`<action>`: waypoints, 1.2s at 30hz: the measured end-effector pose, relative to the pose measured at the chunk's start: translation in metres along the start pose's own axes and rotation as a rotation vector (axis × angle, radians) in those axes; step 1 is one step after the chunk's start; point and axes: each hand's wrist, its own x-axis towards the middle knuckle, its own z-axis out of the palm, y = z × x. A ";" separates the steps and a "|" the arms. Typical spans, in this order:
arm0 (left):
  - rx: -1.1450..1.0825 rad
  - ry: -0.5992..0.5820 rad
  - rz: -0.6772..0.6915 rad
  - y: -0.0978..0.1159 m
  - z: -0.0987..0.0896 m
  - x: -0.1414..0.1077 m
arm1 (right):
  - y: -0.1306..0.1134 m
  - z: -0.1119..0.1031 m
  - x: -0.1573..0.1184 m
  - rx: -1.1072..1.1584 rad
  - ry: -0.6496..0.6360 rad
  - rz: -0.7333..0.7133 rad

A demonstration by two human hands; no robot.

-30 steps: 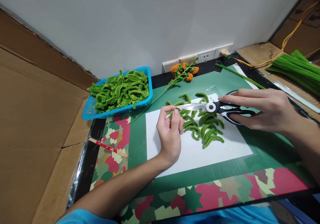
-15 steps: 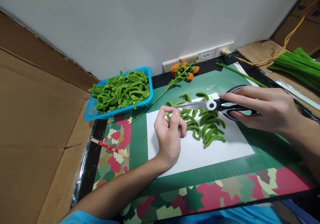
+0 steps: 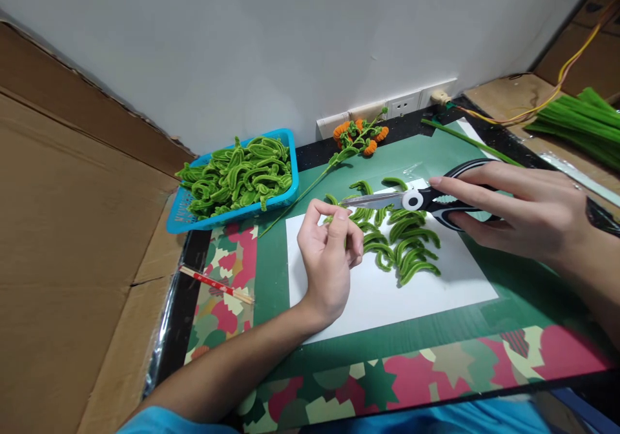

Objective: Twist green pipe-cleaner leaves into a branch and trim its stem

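My right hand [image 3: 527,208] grips a pair of scissors [image 3: 378,200] with black handles and a white pivot, blades pointing left. At the blade tips is my left hand [image 3: 327,253], thumb and index finger pinched together and the others curled in. Whatever lies in that pinch is too small or hidden to make out. Below the scissors, several short, curved green pipe cleaner pieces [image 3: 417,269] are spread over a white sheet of paper [image 3: 387,311]. My left hand covers part of the sheet.
A blue basket [image 3: 232,219] heaped with green pipe cleaner pieces stands against the wall. Beside it lies a stem with orange fuzzy flowers [image 3: 371,147]. Chopsticks in a red wrapper [image 3: 216,283] rest at left. Long green pipe cleaners [image 3: 581,124] and a yellow cable [image 3: 564,66] are at right.
The whole view has shifted very slightly. Both hands keep nearly the same pose, with the scissor tips still at my left fingertips.
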 end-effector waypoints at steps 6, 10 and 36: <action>0.003 0.005 -0.005 -0.001 0.000 0.001 | 0.000 0.000 0.001 0.029 -0.022 0.018; 0.003 0.013 -0.009 -0.002 -0.002 0.002 | 0.000 -0.002 0.002 0.034 -0.031 0.008; 0.217 0.102 0.409 0.001 0.002 0.000 | -0.003 -0.007 0.007 0.146 0.078 0.060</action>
